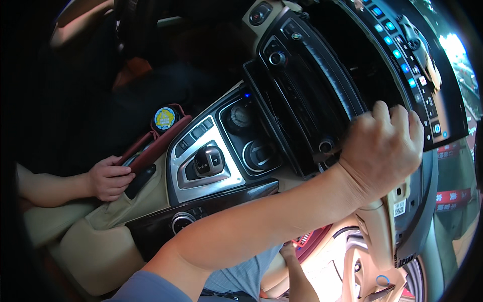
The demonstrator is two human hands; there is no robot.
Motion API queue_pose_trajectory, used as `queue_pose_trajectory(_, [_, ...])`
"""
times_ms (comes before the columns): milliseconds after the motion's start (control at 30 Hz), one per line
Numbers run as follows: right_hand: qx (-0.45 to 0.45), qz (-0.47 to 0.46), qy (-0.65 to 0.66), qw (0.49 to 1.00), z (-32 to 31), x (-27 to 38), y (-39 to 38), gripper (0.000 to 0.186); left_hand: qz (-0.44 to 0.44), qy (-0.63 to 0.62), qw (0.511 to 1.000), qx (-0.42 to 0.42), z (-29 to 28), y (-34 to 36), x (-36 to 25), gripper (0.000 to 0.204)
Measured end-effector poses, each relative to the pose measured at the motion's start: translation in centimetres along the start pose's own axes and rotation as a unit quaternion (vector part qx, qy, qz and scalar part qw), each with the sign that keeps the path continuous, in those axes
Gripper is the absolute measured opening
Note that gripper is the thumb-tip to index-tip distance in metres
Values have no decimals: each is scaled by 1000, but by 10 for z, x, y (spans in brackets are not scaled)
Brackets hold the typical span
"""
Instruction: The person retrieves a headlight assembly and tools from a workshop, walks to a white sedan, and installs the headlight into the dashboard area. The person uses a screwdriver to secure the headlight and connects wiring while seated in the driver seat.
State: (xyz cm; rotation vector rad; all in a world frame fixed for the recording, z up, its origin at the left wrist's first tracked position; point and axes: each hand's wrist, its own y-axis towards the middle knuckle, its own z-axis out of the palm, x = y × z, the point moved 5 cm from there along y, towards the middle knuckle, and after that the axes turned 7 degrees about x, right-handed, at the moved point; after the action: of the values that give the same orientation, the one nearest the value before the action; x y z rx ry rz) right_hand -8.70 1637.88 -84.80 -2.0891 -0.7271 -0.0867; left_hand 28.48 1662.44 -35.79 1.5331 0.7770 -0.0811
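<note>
At the right, my right hand [385,151] is curled by the end of the dashboard's control panel [302,75], below the wide lit display [397,55]. Its back and knuckles show. The fingertips are hidden behind the hand, along with whatever they grip. The bare right forearm crosses the lower middle from a blue sleeve [151,287]. On the left, my left hand [110,178] has its bent fingers over the near end of a dark-red storage pocket [161,138] beside the console. A round container with a yellow-and-blue lid [164,118] stands in the pocket's far end.
A gear selector [209,160] rises from the silver console, near round cup holders [259,153] and a rotary knob [182,221]. A dark gap [372,55] lies between panel and display. Grey-blue shorts [241,272] and a bare limb [302,279] show below; whose limb, I cannot tell.
</note>
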Motion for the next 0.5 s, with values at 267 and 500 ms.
queue_pose_trajectory(267, [1,72,-49,996,-8,41,-33,76,-70,-80,991,84,4,6,-1,19])
queue_pose_trajectory(500, [-5,101,-58,993,-8,25,-24,77,-45,-154,974,160,1,-4,2,21])
